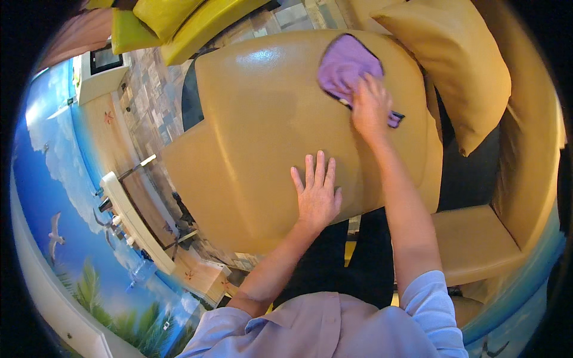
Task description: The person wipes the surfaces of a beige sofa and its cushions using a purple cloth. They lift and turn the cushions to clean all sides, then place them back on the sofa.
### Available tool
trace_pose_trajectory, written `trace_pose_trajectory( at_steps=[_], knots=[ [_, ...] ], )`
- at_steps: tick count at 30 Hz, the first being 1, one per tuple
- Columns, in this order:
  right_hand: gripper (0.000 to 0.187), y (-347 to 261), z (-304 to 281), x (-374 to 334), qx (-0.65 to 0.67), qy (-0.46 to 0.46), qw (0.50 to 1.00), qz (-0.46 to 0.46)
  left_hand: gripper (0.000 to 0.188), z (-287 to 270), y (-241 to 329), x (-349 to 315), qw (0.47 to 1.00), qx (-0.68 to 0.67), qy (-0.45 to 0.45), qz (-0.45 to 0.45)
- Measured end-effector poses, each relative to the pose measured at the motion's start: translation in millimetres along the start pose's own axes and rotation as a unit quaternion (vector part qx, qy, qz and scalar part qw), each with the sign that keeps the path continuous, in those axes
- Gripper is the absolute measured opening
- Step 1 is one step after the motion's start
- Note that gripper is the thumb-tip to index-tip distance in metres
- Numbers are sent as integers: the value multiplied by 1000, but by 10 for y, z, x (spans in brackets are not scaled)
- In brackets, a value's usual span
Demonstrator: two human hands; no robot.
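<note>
A purple cleaning cloth (345,64) with a dark edge lies spread on a tan leather seat cushion (268,101). My right hand (371,104) presses down on the cloth near its lower right side, fingers curled over it; a small corner of the cloth sticks out beside the wrist. Flat on the same cushion, closer to me, rests my left hand (318,191), fingers stretched out and nothing in it.
A tan pillow (453,65) leans at the right against the sofa backrest (531,137). Yellow-green cushions (173,24) are at the far left. A white shelf (137,221) with small items stands along the mural wall (65,185).
</note>
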State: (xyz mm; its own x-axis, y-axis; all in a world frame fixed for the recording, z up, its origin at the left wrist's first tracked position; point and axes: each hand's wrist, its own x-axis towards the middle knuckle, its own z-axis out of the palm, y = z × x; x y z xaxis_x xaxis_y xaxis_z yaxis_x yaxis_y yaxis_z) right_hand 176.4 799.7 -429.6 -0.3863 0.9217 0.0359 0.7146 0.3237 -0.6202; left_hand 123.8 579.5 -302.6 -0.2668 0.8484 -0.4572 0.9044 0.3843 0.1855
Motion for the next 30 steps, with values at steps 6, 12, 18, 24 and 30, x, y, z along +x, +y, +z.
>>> trace_pose_trajectory(
  at_steps=[6, 12, 18, 24, 30],
  knots=[
    [28, 869, -296, -941, -51, -52, 977, 202, 86, 238, -55, -32, 1000, 6, -9, 1],
    [22, -243, -345, -1416, 57, -23, 998, 13, 85, 374, -108, -1, 997, 76, -14, 3],
    [33, -496, 9, -156, 77, 3, 996, -39, 87, 329, -26, 51, 995, 95, -33, -7],
    [34, 486, 171, 1075, -15, 14, 999, 30, 88, 365, 2, 51, 992, 120, -44, -12],
    [40, 1352, 98, 1785, -48, -141, 980, 132, 88, 425, -28, 12, 990, 133, -40, -23]
  ],
)
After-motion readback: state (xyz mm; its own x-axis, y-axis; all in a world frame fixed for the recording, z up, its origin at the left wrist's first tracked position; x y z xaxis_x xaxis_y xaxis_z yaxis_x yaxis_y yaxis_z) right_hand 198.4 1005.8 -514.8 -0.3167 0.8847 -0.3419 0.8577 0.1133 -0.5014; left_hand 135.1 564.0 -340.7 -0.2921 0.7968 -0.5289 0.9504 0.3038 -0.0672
